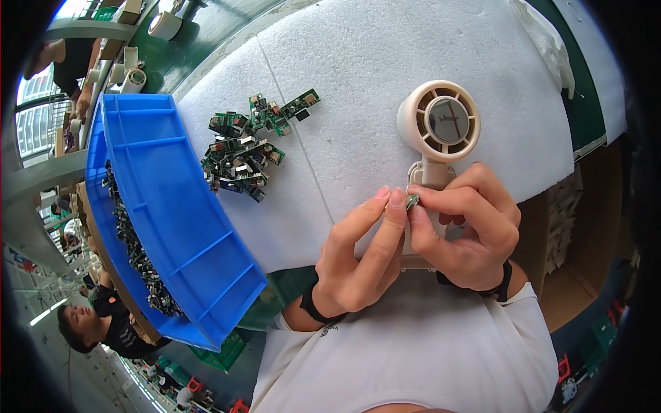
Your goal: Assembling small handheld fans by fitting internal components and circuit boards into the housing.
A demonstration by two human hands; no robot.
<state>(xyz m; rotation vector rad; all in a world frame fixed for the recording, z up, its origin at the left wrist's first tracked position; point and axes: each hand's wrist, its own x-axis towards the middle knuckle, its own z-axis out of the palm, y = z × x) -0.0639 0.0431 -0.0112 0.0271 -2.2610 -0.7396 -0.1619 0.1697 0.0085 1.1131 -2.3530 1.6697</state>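
A small green circuit board (pixel 412 201) sits at the fingertips of both hands, mostly covered by them. My right hand (pixel 475 230) pinches it between thumb and forefinger. From the other side, my left hand (pixel 361 258) is closed, its fingertips pressed together at the board's left end. Directly beneath the hands lies a cream handheld fan (pixel 439 122), its round grille pointing away from me. The fan's handle is partly hidden behind my fingers, and a casing joint shows just below the head.
Left of centre, a loose heap of green circuit boards (pixel 241 158) lies on the white foam sheet (pixel 358 89). A blue plastic bin (pixel 186 213) holding many more boards stands further left. An open cardboard box (pixel 585 248) is at right. People work in the background at left.
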